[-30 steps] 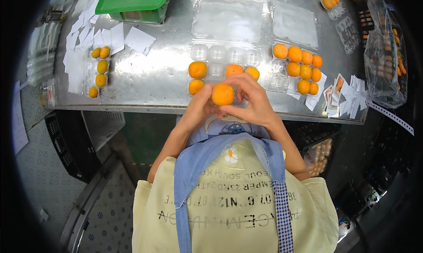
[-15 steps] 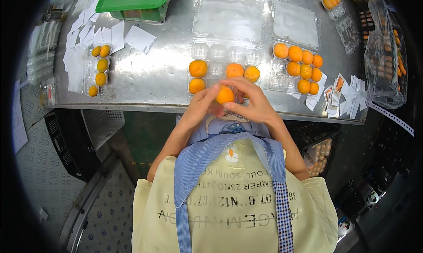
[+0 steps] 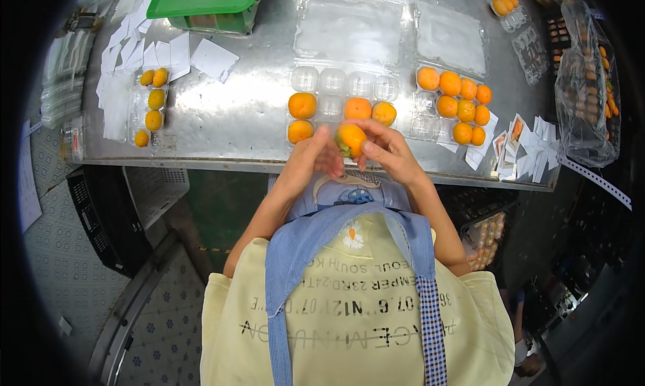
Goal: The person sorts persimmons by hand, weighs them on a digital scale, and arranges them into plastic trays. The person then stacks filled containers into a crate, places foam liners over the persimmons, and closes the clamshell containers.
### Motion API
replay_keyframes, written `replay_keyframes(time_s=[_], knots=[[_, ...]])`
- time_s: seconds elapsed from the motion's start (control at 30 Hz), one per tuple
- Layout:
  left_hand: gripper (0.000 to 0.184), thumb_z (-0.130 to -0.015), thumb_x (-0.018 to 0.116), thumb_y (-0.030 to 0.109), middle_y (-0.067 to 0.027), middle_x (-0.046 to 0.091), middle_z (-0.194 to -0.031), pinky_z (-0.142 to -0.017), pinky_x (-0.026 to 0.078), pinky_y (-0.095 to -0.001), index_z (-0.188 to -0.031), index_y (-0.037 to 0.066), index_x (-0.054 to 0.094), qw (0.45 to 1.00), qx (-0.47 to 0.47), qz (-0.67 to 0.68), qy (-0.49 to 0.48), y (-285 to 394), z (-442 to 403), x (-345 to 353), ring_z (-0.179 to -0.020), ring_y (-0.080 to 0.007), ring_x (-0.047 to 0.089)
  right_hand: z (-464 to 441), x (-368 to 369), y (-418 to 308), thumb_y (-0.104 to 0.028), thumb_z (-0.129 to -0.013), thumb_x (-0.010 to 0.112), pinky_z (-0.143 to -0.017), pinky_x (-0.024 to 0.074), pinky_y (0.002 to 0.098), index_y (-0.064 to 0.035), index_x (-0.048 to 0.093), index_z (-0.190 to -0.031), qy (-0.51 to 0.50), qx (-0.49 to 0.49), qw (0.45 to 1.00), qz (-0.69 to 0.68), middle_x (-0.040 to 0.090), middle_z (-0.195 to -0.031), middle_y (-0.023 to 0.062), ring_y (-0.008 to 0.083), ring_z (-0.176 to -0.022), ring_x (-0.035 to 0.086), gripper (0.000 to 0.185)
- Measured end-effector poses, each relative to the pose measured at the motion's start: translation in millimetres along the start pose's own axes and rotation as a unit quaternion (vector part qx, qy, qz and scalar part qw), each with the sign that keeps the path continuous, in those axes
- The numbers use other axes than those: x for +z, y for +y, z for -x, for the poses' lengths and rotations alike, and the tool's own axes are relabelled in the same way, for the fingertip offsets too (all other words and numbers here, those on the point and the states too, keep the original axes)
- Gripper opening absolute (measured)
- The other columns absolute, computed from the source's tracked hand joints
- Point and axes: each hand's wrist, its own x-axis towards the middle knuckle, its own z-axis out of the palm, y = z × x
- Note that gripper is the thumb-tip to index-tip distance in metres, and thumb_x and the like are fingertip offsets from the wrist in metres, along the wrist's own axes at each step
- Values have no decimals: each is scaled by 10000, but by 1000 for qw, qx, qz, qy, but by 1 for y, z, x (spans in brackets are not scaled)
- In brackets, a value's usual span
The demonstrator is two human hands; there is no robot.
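An orange persimmon (image 3: 352,137) with a green calyx is gripped by my right hand (image 3: 391,152), thumb on its near side and fingers curved behind. Close by on its left, my left hand (image 3: 310,156) has thumb and fingers apart and half curled; whether a fingertip touches the fruit is hard to see. Just beyond both hands lies a clear plastic tray (image 3: 332,81) with round cups. Two persimmons sit in its left column, one persimmon (image 3: 357,108) in the middle and another persimmon (image 3: 384,113) at the right. My hands cover part of its near row.
To the right stands another clear tray (image 3: 424,102) holding several persimmons. A narrower tray (image 3: 161,132) of yellow-orange fruit is on the left. White cards (image 3: 213,59), a green-lidded box (image 3: 205,3) and a plastic bag of fruit (image 3: 586,83) surround the metal table (image 3: 262,43).
The persimmon has been turned so its green calyx shows, and it has moved slightly right and away from me. My left thumb has come off it.
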Motion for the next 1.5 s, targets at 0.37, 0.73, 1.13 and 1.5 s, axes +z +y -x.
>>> replay_keyframes(time_s=[0.37, 0.73, 1.13, 1.5], knots=[[593, -946, 383, 548, -92, 607, -721, -618, 486, -281, -849, 4, 599, 1000, 19, 17, 11, 1, 0, 0, -656, -164, 597, 1, -2, 5, -289, -903, 586, -672, 520, 275, 10, 449, -1316, 1, 15, 998, -63, 580, -1066, 111, 157, -821, 593, 528], [538, -947, 419, 512, -68, 601, -768, -623, 483, -260, -919, 11, 612, 999, 8, -4, 42, -1, -3, 0, -684, -144, 585, 5, 0, 9, -314, -936, 544, -620, 506, 258, -7, 460, -1252, 40, 39, 985, -166, 588, -988, 87, 152, -783, 589, 448], [390, -962, 469, 386, -36, 577, -784, -623, 464, -245, -966, 21, 607, 998, 35, -21, 37, -10, -6, -4, -687, -114, 559, 3, -9, 23, -395, -942, 522, -583, 521, 270, 4, 534, -1107, 153, 63, 967, -196, 618, -902, 98, 168, -717, 618, 432], [260, -953, 527, 277, -29, 577, -765, -610, 465, -242, -952, 27, 599, 997, 45, -8, 58, -4, -11, -3, -673, -102, 550, 123, -267, -227, -650, -846, 371, -869, 535, 298, 93, 516, -1134, 354, -398, 843, -78, 577, -1164, 228, 239, -1090, 583, 810]])
